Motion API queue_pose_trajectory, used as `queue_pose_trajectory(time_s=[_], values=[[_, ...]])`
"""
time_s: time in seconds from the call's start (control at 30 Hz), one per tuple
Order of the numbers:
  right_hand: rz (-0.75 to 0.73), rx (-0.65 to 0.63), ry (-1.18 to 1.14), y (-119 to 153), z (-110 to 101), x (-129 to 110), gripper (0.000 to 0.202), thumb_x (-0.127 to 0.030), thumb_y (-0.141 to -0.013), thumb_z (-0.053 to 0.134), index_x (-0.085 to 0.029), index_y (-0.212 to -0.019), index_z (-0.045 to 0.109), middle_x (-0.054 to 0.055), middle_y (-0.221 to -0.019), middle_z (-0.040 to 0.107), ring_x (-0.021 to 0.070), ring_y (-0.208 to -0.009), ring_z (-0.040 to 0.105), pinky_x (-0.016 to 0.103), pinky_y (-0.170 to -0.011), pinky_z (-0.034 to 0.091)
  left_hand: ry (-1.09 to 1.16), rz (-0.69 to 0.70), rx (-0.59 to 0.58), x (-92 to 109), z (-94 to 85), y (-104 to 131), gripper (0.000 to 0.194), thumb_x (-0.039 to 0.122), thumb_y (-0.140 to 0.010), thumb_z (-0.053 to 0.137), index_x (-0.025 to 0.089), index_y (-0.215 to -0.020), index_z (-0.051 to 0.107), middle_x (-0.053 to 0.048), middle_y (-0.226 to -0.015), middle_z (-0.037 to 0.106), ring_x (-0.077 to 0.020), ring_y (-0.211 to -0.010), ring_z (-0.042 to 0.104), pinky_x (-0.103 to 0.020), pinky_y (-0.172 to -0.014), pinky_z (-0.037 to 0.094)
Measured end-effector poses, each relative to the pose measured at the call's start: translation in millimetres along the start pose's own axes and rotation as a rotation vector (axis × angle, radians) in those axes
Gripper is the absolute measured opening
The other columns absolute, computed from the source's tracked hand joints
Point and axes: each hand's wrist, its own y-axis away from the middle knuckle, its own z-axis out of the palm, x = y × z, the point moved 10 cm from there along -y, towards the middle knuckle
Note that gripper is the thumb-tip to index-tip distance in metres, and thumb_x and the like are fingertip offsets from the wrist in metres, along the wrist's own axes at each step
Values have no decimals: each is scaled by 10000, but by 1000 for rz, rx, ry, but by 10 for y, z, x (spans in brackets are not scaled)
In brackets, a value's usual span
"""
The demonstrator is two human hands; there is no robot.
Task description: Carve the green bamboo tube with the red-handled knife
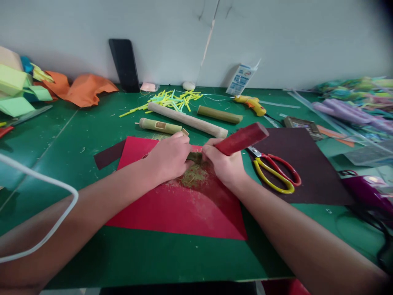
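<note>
My right hand (225, 164) is closed round a tool with a thick red handle (242, 138) that points up to the right; its working end is hidden by my fingers. My left hand (172, 157) is closed on a short greenish bamboo piece (195, 157), mostly covered, between the two hands. Below them, brown-green shavings (193, 176) lie on a red sheet (172, 209). Just behind my left hand rests a bamboo tube with a cut opening (161, 125). A pale wooden rod (187, 119) and another bamboo piece (219, 114) lie farther back.
Scissors (274, 174) lie on a dark sheet (319, 176) at the right. Behind are yellow strips (172, 99), a yellow glue gun (250, 105), a drink carton (241, 80) and a phone (125, 65) against the wall. A white cable (66, 186) arches at left.
</note>
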Motion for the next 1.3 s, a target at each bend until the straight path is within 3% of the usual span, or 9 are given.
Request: queue_pose_trajectory(time_s=[0.17,0.53,0.67,0.83,1.03,1.3], values=[[-48,104,21,-91,-53,-37,232,-248,-744,587,-203,-525,526,-38,-518,466,102,-533,408,280,-518,330,-4,0,14,0,14,8,241,323,-896,662,102,-966,728,-117,-937,668,-283,-991,615,-390,-822,530],[-55,83,67,-107,-7,-59,198,-269,-733,614,-191,-562,554,-31,-551,488,104,-556,422,272,-526,332,-16,-17,-22,-2,16,11,261,315,-899,661,105,-1042,720,-123,-1003,676,-299,-1035,617,-385,-800,537],[-83,18,73,-117,56,-88,187,-260,-727,590,-190,-556,564,-31,-540,494,102,-541,409,279,-521,316,-14,-26,-51,-10,23,10,262,331,-917,639,115,-1045,716,-113,-1018,675,-295,-1033,616,-388,-794,531],[8,-36,38,-56,82,16,221,-225,-700,563,-210,-493,487,-41,-493,456,104,-512,399,286,-513,316,-7,-35,-43,-39,9,7,247,341,-936,607,127,-961,726,-101,-969,670,-276,-1001,612,-377,-782,519],[-50,88,36,-85,-35,-33,230,-239,-741,587,-207,-529,505,-33,-536,472,117,-569,422,286,-556,350,-15,-2,16,-31,-6,1,238,338,-904,644,118,-890,733,-107,-894,666,-264,-940,619,-370,-770,522],[-82,62,67,-113,9,-68,226,-275,-771,610,-202,-570,538,-35,-553,479,114,-566,415,285,-549,333,-15,-19,4,-27,11,13,213,307,-899,641,117,-952,722,-118,-965,687,-282,-992,623,-370,-771,534]])
